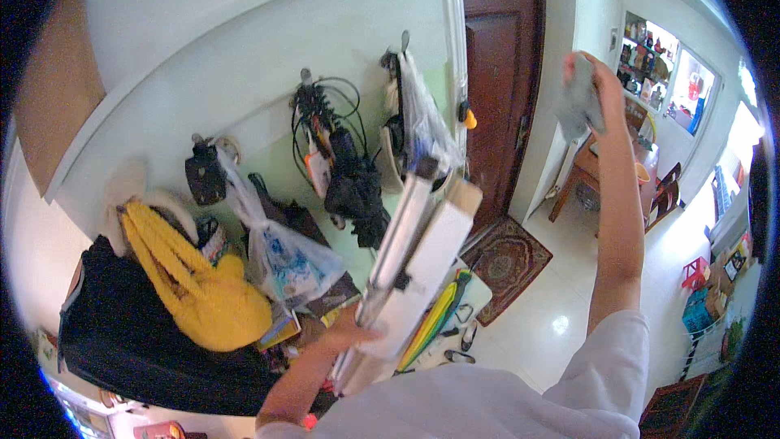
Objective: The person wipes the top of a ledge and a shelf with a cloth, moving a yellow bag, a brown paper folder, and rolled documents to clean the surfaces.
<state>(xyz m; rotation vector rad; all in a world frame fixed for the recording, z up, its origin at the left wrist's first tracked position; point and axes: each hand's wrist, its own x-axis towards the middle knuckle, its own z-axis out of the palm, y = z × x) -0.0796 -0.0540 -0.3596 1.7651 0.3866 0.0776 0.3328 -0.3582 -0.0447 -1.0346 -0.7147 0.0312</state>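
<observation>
My right hand [603, 94] is raised at the upper right, gripping a grey cloth [576, 103] that bunches below the fingers. Lower in the view, my left hand [356, 329] is wrapped across a long silver metal pole [399, 225] and a long white box [436, 256]. The two long things stand tilted side by side in front of the wall. Blur hides the exact placement of the left fingertips. A folded umbrella [432, 317] in yellow, green and red lies just to the right of the box.
Wall hooks hold a yellow knitted bag [213, 299], a plastic bag [298, 262], dark cables and straps [341, 152] and another clear bag [426, 116]. A brown door [503, 73] stands behind a patterned mat [509, 265]. Shoes [466, 344] and a wooden table [579, 174] are to the right.
</observation>
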